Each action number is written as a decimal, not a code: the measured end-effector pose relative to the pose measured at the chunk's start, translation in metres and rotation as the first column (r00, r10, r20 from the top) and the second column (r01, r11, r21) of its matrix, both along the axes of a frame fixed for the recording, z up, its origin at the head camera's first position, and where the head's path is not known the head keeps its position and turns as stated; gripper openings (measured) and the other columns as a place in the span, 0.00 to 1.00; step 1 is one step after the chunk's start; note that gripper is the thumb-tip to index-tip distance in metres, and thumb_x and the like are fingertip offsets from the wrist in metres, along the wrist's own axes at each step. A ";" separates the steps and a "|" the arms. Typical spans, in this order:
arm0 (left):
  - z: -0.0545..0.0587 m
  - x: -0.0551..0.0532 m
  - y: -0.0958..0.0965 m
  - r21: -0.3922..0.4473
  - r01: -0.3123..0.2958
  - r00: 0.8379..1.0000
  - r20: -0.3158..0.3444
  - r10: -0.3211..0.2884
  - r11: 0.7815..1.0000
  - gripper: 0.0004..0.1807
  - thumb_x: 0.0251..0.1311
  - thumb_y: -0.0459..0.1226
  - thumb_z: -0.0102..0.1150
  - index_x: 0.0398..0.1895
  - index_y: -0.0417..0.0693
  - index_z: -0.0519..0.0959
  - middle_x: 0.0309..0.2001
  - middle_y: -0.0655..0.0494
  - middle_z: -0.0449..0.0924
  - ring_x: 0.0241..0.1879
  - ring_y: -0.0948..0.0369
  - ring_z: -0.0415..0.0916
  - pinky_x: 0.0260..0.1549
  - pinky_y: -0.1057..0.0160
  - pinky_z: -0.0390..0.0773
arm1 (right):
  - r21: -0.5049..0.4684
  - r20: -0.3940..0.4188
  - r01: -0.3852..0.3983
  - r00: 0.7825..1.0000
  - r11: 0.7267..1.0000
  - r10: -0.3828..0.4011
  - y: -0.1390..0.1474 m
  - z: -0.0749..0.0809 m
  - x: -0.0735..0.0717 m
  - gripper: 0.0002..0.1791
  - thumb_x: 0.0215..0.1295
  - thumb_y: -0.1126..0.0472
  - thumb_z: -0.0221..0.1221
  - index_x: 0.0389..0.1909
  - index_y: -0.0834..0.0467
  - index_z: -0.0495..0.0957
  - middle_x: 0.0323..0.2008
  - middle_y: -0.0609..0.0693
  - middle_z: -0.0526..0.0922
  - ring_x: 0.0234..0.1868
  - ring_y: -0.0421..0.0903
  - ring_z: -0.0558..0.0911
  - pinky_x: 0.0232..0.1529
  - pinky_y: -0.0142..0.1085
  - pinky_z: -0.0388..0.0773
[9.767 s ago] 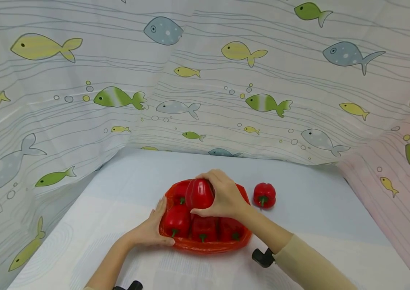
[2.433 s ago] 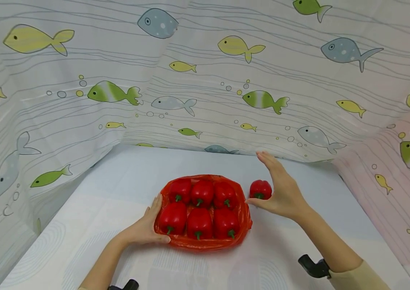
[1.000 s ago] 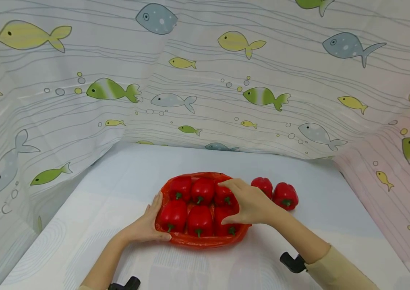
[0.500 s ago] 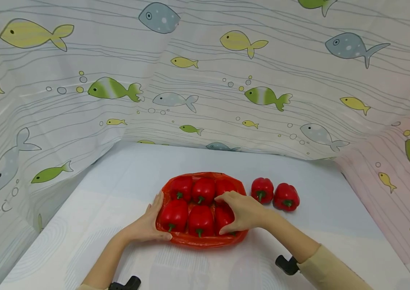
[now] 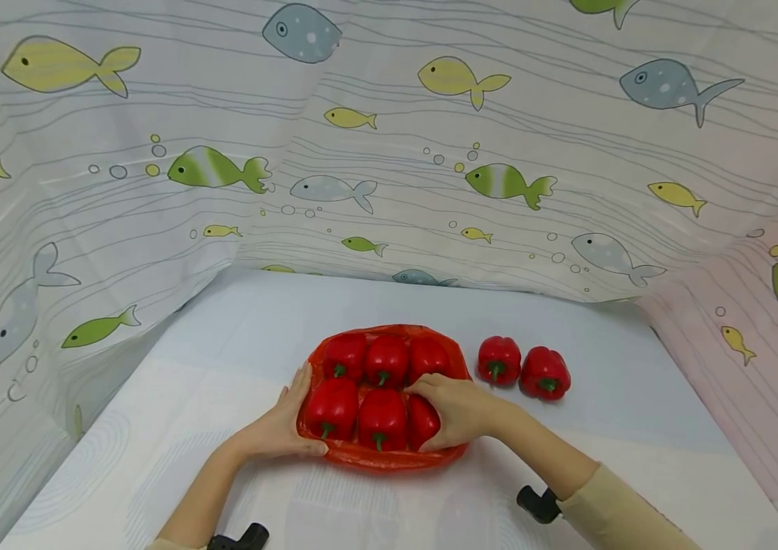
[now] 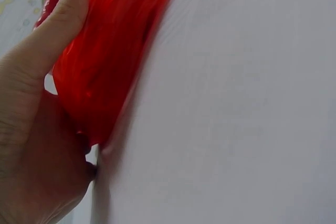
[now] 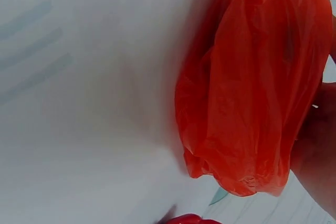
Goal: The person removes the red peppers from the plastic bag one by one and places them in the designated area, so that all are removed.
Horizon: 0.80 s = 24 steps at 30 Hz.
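Observation:
A red plastic bag (image 5: 389,460), rolled open into an oval, holds several red bell peppers (image 5: 332,408) in two rows. My left hand (image 5: 279,429) holds the bag's left end, thumb along the front rim. In the left wrist view that thumb lies against the bag (image 6: 105,72), whose film hides part of the fingers. My right hand (image 5: 461,409) reaches over the right rim and grips the front-right bell pepper (image 5: 423,422), fingers on its far side, thumb in front. In the right wrist view the bag (image 7: 257,93) hides the pepper and most of the hand (image 7: 321,145).
Two more bell peppers stand on the white table (image 5: 224,336) right of the bag: one nearer (image 5: 498,360) and one farther right (image 5: 545,373). A fish-print curtain (image 5: 375,160) borders the table at the back and sides.
Ten seconds ago one bell pepper stood on the table and my right hand held another over the bag; now two stand there. My right hand has come back left, down onto the front-right pepper.

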<state>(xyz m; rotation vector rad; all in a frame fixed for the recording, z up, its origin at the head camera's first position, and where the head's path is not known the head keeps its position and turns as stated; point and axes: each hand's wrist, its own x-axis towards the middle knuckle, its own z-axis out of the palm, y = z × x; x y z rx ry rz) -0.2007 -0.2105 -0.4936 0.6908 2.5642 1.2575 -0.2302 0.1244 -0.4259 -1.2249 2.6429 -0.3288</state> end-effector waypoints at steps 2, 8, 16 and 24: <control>0.000 0.000 0.000 -0.002 -0.002 1.000 0.002 0.002 1.000 0.73 0.43 0.50 0.75 0.72 0.31 0.27 0.74 0.35 0.22 0.72 0.40 0.20 0.65 0.34 0.29 | -0.009 0.004 -0.007 1.000 1.000 0.007 0.000 -0.001 0.000 0.43 0.46 0.40 0.71 0.62 0.55 0.71 0.56 0.46 0.73 0.57 0.44 0.72 0.52 0.42 0.78; 0.001 0.001 0.000 -0.004 -0.012 1.000 0.007 0.012 1.000 0.72 0.43 0.50 0.75 0.72 0.31 0.28 0.74 0.36 0.23 0.73 0.41 0.21 0.65 0.35 0.30 | -0.081 -0.034 -0.011 0.999 0.997 0.009 0.003 -0.002 0.000 0.45 0.42 0.42 0.74 0.61 0.56 0.70 0.54 0.46 0.71 0.56 0.42 0.72 0.48 0.38 0.80; 0.002 0.001 0.000 -0.017 -0.011 1.000 -0.007 0.011 1.000 0.72 0.42 0.50 0.75 0.72 0.30 0.29 0.74 0.34 0.25 0.73 0.40 0.22 0.65 0.34 0.30 | -0.211 -0.103 0.070 0.990 0.975 -0.094 0.014 0.013 -0.001 0.49 0.39 0.40 0.75 0.63 0.52 0.67 0.57 0.44 0.68 0.54 0.41 0.73 0.44 0.36 0.81; 0.003 0.002 0.001 -0.017 -0.011 1.000 0.002 0.011 1.000 0.72 0.42 0.50 0.75 0.73 0.30 0.29 0.74 0.34 0.25 0.72 0.39 0.21 0.65 0.34 0.30 | -0.227 -0.098 0.068 0.991 0.971 -0.093 0.020 0.011 -0.001 0.49 0.40 0.37 0.74 0.63 0.51 0.66 0.58 0.44 0.67 0.54 0.40 0.73 0.43 0.34 0.80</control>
